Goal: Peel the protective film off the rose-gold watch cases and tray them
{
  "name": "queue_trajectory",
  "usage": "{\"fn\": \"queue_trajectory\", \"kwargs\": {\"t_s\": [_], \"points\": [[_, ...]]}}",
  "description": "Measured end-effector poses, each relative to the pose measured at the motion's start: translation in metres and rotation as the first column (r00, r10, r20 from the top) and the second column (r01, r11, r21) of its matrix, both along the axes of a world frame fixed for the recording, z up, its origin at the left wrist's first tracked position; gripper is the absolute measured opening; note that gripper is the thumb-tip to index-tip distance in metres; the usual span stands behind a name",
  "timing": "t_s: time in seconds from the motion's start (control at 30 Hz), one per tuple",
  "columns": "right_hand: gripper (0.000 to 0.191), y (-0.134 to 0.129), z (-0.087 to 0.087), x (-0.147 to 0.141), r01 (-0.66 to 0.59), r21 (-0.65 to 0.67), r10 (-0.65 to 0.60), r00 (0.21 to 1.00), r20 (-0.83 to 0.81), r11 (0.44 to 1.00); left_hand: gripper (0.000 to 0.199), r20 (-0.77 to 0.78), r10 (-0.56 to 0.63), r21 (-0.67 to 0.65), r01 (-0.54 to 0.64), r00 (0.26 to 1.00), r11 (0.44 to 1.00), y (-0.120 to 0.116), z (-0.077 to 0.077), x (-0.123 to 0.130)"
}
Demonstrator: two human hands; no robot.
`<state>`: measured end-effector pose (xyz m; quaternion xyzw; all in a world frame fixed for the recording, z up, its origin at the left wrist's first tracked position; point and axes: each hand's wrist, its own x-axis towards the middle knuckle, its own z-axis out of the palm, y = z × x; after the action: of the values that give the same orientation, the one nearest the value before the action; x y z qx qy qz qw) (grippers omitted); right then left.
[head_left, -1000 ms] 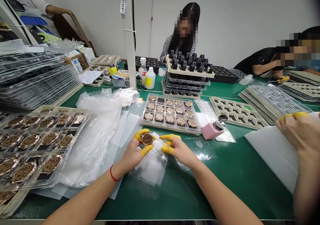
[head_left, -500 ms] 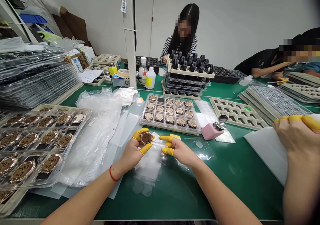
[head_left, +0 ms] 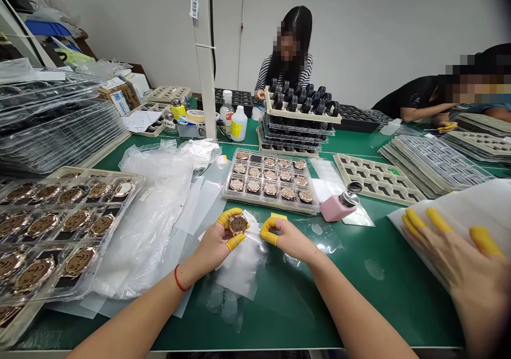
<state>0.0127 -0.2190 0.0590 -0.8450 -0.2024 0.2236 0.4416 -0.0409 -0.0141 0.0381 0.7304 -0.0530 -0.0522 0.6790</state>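
Between the yellow-capped thumb and fingers of my left hand (head_left: 217,242) is a rose-gold watch case (head_left: 238,224), its brown back with printed marks facing me. Close by on the right, my right hand (head_left: 289,237) has its yellow-capped thumb and forefinger brought together in a pinch; what lies between the tips, if anything, is too small to make out. Under and between both hands lie white and clear film sheets (head_left: 237,271), with round clear film pieces (head_left: 229,303) at their lower end. Beyond the hands stands a clear tray of watch cases (head_left: 227,193).
A larger tray of watch cases (head_left: 138,180) fills the left, beside a plastic bag (head_left: 147,242). A pink pump bottle (head_left: 334,208) stands right of centre. At far right a co-worker's hand (head_left: 451,252) rests on a white sheet (head_left: 403,215). Black watches (head_left: 293,102) stand stacked behind.
My right thumb and forefinger have closed together and the clear film stretched between my hands no longer shows there. The watch case has tilted slightly. The co-worker's hand has spread flat on the white sheet.
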Motion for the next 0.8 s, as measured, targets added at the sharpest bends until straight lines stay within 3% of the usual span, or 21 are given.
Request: {"fn": "queue_trajectory", "kwargs": {"t_s": [0.1, 0.2, 0.3, 0.4, 0.53, 0.8], "points": [[0.005, 0.001, 0.003, -0.002, -0.037, 0.02, 0.035, 0.997, 0.074, 0.999, 0.049, -0.037, 0.02, 0.103, -0.016, 0.999, 0.995, 0.0, -0.001, 0.002], [0.007, 0.002, 0.007, -0.005, 0.023, 0.122, -0.035, 0.995, 0.091, 0.992, 0.047, -0.043, 0.075, 0.189, -0.066, 0.996, 0.98, 0.0, -0.003, 0.005], [0.018, 0.008, 0.007, -0.01, 0.18, 0.309, -0.16, 0.983, -0.091, 0.934, 0.047, -0.042, 0.064, 0.159, -0.056, 0.997, 0.986, -0.003, -0.004, 0.003], [0.029, 0.018, 0.003, -0.018, 0.293, 0.411, -0.162, 0.932, -0.324, 0.864, 0.048, -0.059, -0.011, 0.103, 0.017, 0.998, 0.995, -0.008, -0.004, -0.001], [0.031, 0.028, 0.001, -0.025, 0.283, 0.462, -0.07, 0.903, -0.424, 0.84, 0.048, -0.067, -0.079, 0.062, 0.083, 0.995, 0.995, -0.012, -0.001, -0.007], [0.027, 0.031, 0.003, -0.026, 0.308, 0.459, -0.092, 0.896, -0.433, 0.833, 0.045, -0.063, -0.093, 0.087, 0.098, 0.994, 0.991, -0.013, 0.002, -0.009]]}}
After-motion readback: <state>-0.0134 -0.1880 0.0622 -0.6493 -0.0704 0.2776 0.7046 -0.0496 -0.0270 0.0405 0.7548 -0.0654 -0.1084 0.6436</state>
